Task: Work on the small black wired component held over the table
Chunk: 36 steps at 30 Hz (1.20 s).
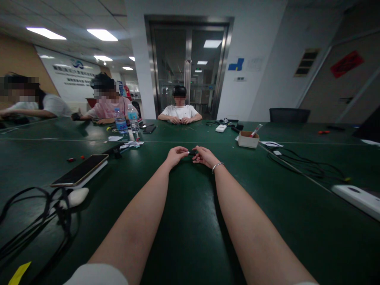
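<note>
Both my arms reach forward over the dark green table (pixel 190 221). My left hand (pixel 177 155) pinches one end of a small dark object (pixel 192 152) with a shiny tip, just above the tabletop. From the other side my right hand (pixel 204 156), with a silver bracelet at the wrist, holds the same object's other end between thumb and fingers. The object is too small and partly covered to name. Its middle shows in the narrow gap between my hands.
A phone (pixel 81 170) on a white box, a white mouse (pixel 77 196) and black cables lie left. Two bottles (pixel 120 120) stand farther back. A small box (pixel 248 139), more cables (pixel 308 162) and a white device (pixel 356 198) are right. Several people sit beyond.
</note>
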Tool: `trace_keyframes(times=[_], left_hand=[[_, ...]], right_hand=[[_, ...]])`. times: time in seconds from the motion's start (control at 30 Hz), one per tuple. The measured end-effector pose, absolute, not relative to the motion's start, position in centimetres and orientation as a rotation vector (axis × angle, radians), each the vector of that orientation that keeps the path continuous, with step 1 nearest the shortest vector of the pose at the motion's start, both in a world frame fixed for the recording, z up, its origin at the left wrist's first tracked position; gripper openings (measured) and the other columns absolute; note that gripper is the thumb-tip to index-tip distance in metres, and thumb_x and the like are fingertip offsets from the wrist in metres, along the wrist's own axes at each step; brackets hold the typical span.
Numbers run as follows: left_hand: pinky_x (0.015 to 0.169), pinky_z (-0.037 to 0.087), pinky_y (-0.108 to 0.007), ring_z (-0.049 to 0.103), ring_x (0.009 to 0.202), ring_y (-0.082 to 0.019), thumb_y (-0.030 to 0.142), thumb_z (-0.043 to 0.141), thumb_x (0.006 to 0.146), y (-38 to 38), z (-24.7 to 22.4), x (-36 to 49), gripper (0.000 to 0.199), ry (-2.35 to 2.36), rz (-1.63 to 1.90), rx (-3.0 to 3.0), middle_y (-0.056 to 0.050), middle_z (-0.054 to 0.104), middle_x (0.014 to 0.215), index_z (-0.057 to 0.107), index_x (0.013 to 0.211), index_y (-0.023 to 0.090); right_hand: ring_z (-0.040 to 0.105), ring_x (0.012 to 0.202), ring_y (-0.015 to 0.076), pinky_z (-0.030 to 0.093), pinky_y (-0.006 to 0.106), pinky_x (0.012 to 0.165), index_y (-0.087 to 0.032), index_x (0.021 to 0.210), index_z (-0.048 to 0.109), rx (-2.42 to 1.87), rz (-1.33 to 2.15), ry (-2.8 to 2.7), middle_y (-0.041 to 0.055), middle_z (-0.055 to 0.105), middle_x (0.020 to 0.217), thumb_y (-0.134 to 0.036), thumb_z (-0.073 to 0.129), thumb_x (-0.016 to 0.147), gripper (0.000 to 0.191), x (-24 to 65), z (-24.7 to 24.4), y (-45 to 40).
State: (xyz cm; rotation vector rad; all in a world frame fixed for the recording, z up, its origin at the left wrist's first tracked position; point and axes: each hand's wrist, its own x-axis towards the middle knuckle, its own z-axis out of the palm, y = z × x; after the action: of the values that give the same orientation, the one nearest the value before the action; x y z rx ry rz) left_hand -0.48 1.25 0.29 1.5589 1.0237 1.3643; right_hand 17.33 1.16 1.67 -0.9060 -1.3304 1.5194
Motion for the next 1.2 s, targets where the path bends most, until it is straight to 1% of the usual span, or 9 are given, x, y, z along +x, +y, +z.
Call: trace_keyframes(times=[0.07, 0.2, 0.4, 0.47, 0.57, 0.7, 0.9, 1.1, 1.2], left_hand=[[0.064, 0.045, -0.028, 0.057, 0.064, -0.013, 0.026, 0.076, 0.058, 1.32, 0.24, -0.52, 0.028, 1.025, 1.364, 1.562, -0.004, 0.065, 0.07, 0.066, 0.081, 0.013], [0.065, 0.045, -0.028, 0.057, 0.064, -0.013, 0.025, 0.076, 0.057, 1.41, 0.21, -0.52, 0.027, 1.028, 1.368, 1.552, -0.003, 0.065, 0.069, 0.066, 0.079, 0.014], [0.063, 0.045, -0.027, 0.057, 0.064, -0.013, 0.026, 0.076, 0.057, 1.25, 0.32, -0.46, 0.029, 1.032, 1.356, 1.55, -0.003, 0.064, 0.069, 0.066, 0.08, 0.014], [0.063, 0.045, -0.027, 0.056, 0.064, -0.013, 0.026, 0.076, 0.057, 1.18, 0.36, -0.47, 0.029, 1.039, 1.35, 1.555, -0.003, 0.064, 0.07, 0.066, 0.081, 0.014], [0.065, 0.046, -0.028, 0.057, 0.065, -0.013, 0.027, 0.076, 0.057, 1.13, 0.42, -0.49, 0.029, 1.04, 1.344, 1.555, -0.003, 0.065, 0.072, 0.066, 0.081, 0.014], [0.067, 0.047, -0.03, 0.059, 0.068, -0.014, 0.025, 0.077, 0.056, 1.07, 0.47, -0.45, 0.029, 1.038, 1.347, 1.527, -0.004, 0.065, 0.072, 0.066, 0.08, 0.014], [0.066, 0.046, -0.029, 0.058, 0.066, -0.014, 0.027, 0.077, 0.057, 1.08, 0.37, -0.51, 0.029, 1.033, 1.354, 1.541, -0.004, 0.064, 0.071, 0.066, 0.081, 0.014], [0.066, 0.046, -0.029, 0.059, 0.067, -0.014, 0.027, 0.077, 0.056, 1.42, 0.2, -0.58, 0.031, 1.005, 1.368, 1.511, -0.005, 0.065, 0.072, 0.066, 0.081, 0.013], [0.065, 0.046, -0.029, 0.058, 0.064, -0.013, 0.027, 0.077, 0.056, 1.48, 0.18, -0.54, 0.03, 1.021, 1.37, 1.521, -0.004, 0.064, 0.069, 0.066, 0.08, 0.013]], right_hand=[[0.051, 0.042, 0.0059, 0.058, 0.032, 0.06, -0.017, 0.097, 0.053, -0.894, 1.506, -1.329, -0.0032, 0.056, 0.058, -0.016, 0.051, 0.087, 0.01, 17.43, 1.55, 1.14], [0.051, 0.044, 0.0033, 0.059, 0.033, 0.062, -0.024, 0.104, 0.047, -0.855, 1.467, -1.273, -0.0074, 0.055, 0.069, 0.002, 0.052, 0.072, 0.042, 17.49, 1.4, 1.07], [0.049, 0.04, 0.0044, 0.059, 0.033, 0.059, -0.019, 0.098, 0.047, -0.942, 1.491, -1.248, -0.0043, 0.054, 0.061, -0.021, 0.05, 0.088, 0.011, 17.16, 1.57, 1.31], [0.048, 0.039, 0.0049, 0.058, 0.031, 0.057, -0.016, 0.095, 0.048, -0.945, 1.5, -1.275, -0.002, 0.055, 0.06, -0.029, 0.044, 0.092, 0.014, 17.13, 1.59, 1.38], [0.048, 0.039, 0.0036, 0.058, 0.029, 0.056, -0.017, 0.098, 0.05, -0.936, 1.478, -1.333, -0.001, 0.057, 0.067, -0.018, 0.048, 0.088, 0.01, 17.27, 1.55, 1.28], [0.052, 0.043, 0.0014, 0.06, 0.032, 0.062, -0.029, 0.112, 0.045, -0.859, 1.451, -1.302, -0.004, 0.056, 0.089, -0.001, 0.054, 0.075, 0.047, 17.48, 1.6, 1.02], [0.049, 0.041, 0.0044, 0.059, 0.032, 0.057, -0.019, 0.104, 0.049, -0.952, 1.491, -1.248, -0.0031, 0.053, 0.066, -0.027, 0.053, 0.088, 0.018, 17.2, 1.69, 1.16], [0.048, 0.04, 0.0028, 0.059, 0.032, 0.058, -0.025, 0.109, 0.05, -0.861, 1.48, -1.325, -0.006, 0.056, 0.07, -0.004, 0.051, 0.077, 0.039, 17.49, 1.72, 1.03], [0.048, 0.04, 0.0035, 0.059, 0.033, 0.061, -0.02, 0.103, 0.051, -0.887, 1.522, -1.265, -0.0046, 0.056, 0.064, -0.012, 0.049, 0.085, 0.02, 17.49, 1.7, 1.14]])
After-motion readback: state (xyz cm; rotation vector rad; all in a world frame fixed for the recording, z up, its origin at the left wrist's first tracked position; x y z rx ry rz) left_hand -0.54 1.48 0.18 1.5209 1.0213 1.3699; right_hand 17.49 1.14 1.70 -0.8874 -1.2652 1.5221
